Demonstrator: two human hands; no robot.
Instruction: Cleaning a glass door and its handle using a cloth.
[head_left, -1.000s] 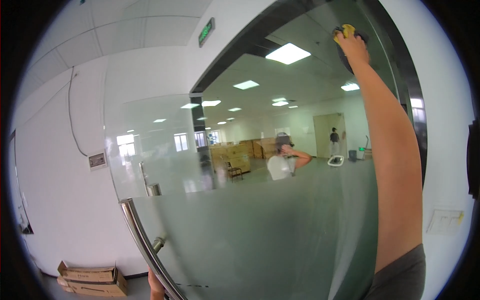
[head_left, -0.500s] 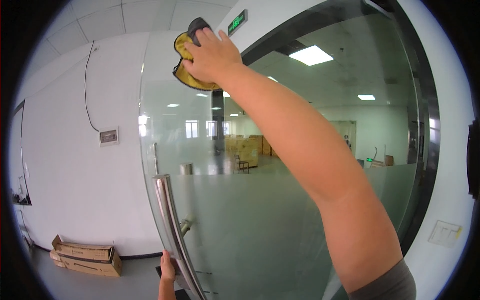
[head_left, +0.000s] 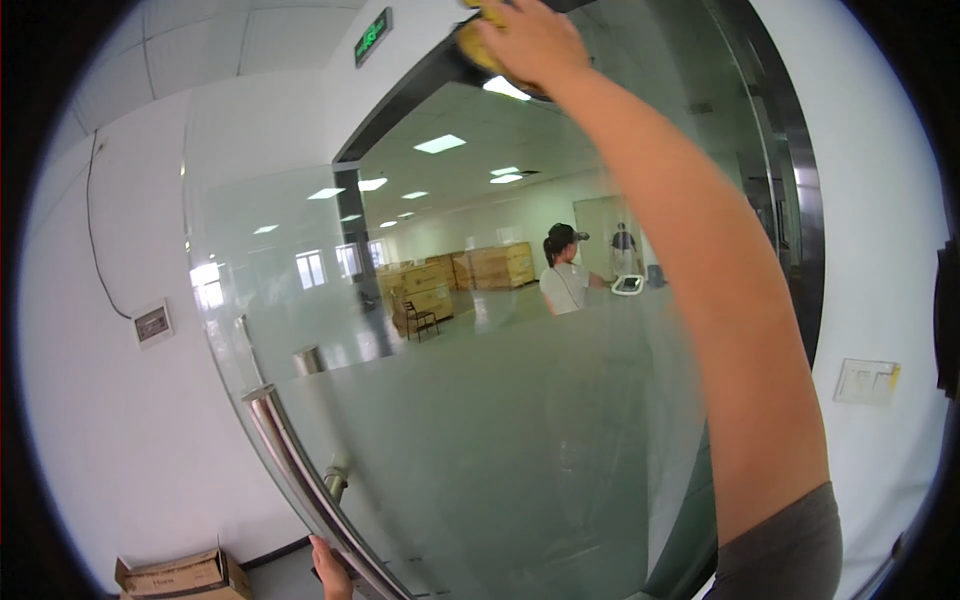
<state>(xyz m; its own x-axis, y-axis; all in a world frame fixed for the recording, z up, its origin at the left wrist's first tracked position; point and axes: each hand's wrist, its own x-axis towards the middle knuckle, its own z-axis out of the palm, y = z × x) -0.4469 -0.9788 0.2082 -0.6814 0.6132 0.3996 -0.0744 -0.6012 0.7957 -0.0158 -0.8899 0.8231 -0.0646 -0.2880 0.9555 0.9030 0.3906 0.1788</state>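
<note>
My right hand is raised high and presses a yellow cloth with a dark edging against the upper part of a glass door. The cloth is partly cut off by the top of the picture. My left hand is low at the door's free edge, beside the long steel pull handle. Its thumb points up, and its fingers are mostly hidden, closed around the edge by a dark fitting. The lower part of the glass looks frosted.
A dark frame surrounds the doorway. Through the glass, a person, a chair and large wooden crates show. An open cardboard box lies by the left wall; a switch plate is on the right wall.
My right hand has moved the cloth rightward across the upper glass. The view has turned to the right, and a person now shows beyond the door. My left hand stays by the handle.
</note>
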